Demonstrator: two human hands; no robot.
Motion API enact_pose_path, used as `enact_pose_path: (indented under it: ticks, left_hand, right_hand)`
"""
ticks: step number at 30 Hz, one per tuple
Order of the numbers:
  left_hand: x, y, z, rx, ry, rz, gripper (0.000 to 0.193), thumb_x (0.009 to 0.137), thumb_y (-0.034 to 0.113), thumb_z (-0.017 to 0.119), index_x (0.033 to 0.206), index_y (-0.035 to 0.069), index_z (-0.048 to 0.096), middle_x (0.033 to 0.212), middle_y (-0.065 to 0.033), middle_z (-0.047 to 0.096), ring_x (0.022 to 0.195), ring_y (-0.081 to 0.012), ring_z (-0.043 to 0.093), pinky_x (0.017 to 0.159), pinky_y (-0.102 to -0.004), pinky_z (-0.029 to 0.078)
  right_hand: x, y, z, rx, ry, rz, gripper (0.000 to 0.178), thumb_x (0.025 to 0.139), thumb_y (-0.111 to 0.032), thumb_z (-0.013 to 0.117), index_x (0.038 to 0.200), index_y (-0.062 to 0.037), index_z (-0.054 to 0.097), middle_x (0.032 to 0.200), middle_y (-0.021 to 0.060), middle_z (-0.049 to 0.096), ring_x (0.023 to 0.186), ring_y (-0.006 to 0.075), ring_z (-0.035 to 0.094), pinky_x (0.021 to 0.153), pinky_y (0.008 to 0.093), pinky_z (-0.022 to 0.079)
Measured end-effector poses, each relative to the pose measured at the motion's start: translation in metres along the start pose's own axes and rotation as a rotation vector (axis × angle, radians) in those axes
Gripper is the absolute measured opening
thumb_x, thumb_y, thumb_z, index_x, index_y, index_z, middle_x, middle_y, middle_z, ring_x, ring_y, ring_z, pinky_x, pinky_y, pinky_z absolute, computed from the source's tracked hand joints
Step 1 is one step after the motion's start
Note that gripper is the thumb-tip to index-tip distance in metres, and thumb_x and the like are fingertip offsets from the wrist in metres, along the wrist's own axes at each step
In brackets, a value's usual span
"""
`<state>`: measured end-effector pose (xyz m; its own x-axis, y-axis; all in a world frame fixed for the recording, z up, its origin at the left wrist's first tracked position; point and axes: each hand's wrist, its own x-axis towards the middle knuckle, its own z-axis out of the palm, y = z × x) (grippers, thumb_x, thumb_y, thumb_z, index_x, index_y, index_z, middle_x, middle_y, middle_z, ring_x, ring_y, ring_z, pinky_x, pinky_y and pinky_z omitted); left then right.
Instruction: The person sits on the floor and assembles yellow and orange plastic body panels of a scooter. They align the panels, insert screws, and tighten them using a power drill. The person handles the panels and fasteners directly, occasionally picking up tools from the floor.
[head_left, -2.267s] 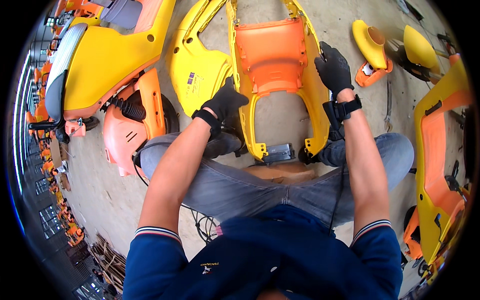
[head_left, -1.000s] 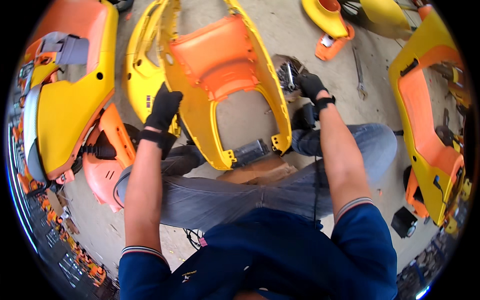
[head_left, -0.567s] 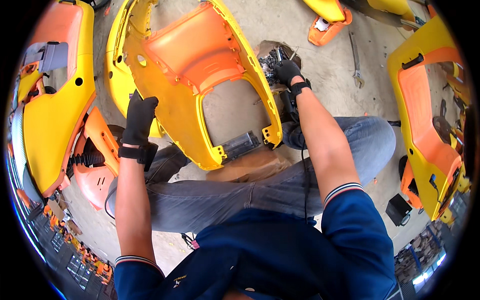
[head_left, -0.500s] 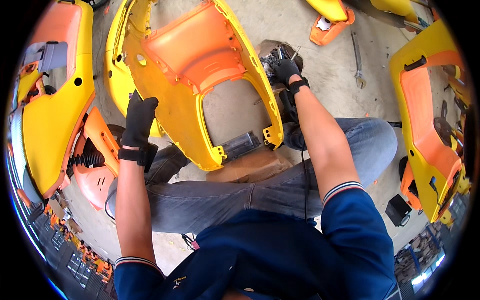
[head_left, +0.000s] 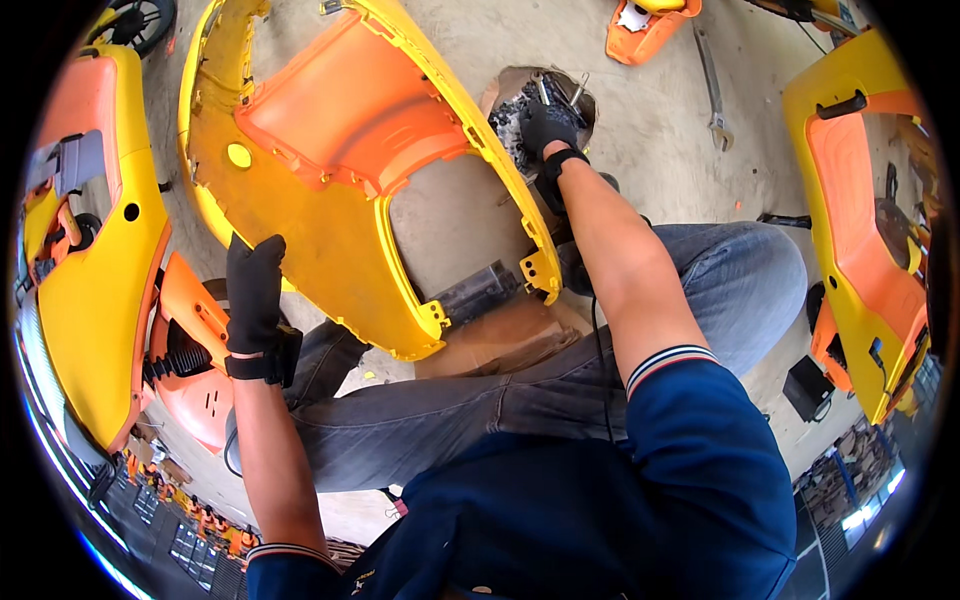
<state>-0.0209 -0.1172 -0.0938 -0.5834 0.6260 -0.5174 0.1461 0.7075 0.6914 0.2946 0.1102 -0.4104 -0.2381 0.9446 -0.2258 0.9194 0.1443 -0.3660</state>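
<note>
A large yellow plastic body panel [head_left: 300, 225] with an orange inner section [head_left: 355, 110] lies tilted in front of my legs. My left hand [head_left: 256, 290], in a black glove, is closed at the panel's near left edge. Black-gloved too, my right hand [head_left: 547, 128] reaches into a round container [head_left: 588, 115] full of small dark and silvery hardware, right of the panel. Its fingertips are hidden among the pieces, and slim metal tools stick up just beyond them. A dark cylindrical piece [head_left: 480, 292] lies by the panel's near end.
Brown cardboard [head_left: 500, 340] lies beneath the panel's near end. Yellow-and-orange scooter bodies stand at the left [head_left: 95, 300] and right [head_left: 850, 215]. An adjustable wrench [head_left: 716, 100] and an orange part [head_left: 650, 42] are on the concrete floor. A black box [head_left: 808, 388] sits lower right.
The panel has shifted and turned slightly leftward in view, my left hand staying at its edge. My right hand has moved slightly left and up in view, still in the hardware container.
</note>
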Motion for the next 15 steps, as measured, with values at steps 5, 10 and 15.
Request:
enact_pose_path:
  ticks: [5,10,15]
  left_hand:
    - [-0.002,0.002,0.0,0.1,0.029,0.021,0.023,0.084,0.01,0.056,0.101,-0.004,0.061,0.091,-0.0058,0.065,0.081,-0.0152,0.06,0.075,-0.0293,0.046]
    - [-0.002,0.002,0.0,0.05,0.026,0.019,0.023,0.083,0.01,0.057,0.102,-0.004,0.061,0.091,-0.0058,0.065,0.08,-0.0156,0.06,0.074,-0.0295,0.046]
    - [-0.003,0.005,0.005,0.006,0.024,-0.013,0.023,0.083,0.01,0.055,0.101,-0.004,0.06,0.091,-0.0048,0.064,0.08,-0.0144,0.059,0.074,-0.0291,0.046]
  right_hand:
    - [0.001,0.003,0.01,0.018,0.105,-0.013,0.027,0.085,-0.026,0.055,0.105,-0.0126,0.068,0.104,0.0163,0.066,0.101,0.0338,0.061,0.089,0.0448,0.047]
    - [0.0,-0.008,-0.004,-0.004,-0.023,-0.084,0.023,0.084,-0.026,0.057,0.1,-0.0141,0.069,0.101,0.0151,0.067,0.098,0.0334,0.061,0.087,0.045,0.048]
    - [-0.001,-0.015,-0.015,0.101,0.033,-0.082,0.034,0.085,-0.023,0.058,0.117,-0.013,0.061,0.119,0.0152,0.061,0.111,0.033,0.056,0.095,0.0427,0.044]
